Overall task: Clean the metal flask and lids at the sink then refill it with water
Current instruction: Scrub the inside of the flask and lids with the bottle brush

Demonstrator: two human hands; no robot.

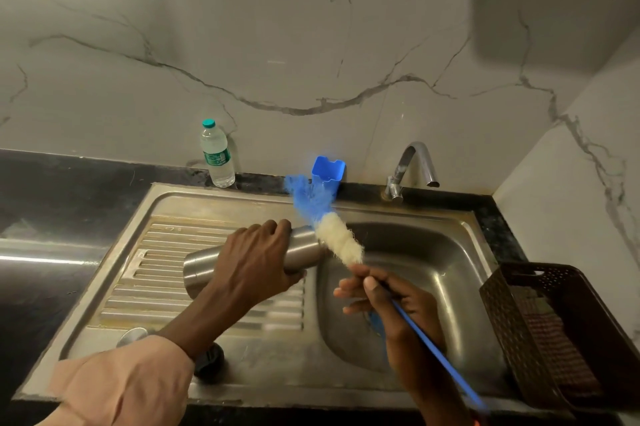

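My left hand (pixel 258 257) grips the metal flask (pixel 204 270), which lies on its side over the drainboard with its mouth pointing right toward the basin. A long bottle brush (pixel 337 238) with white and blue bristles and a thin blue handle is held in my right hand (pixel 384 297). The bristle head is outside the flask, just beside its mouth, and looks blurred. A round metal lid (pixel 133 336) and a black lid (pixel 211 361) rest on the near part of the drainboard, partly hidden by my left arm.
The steel sink (pixel 398 287) has its basin on the right, with a chrome tap (pixel 412 167) behind it. A blue plastic holder (pixel 327 169) and a plastic water bottle (pixel 216 154) stand at the wall. A dark brown basket (pixel 561 332) sits at the right.
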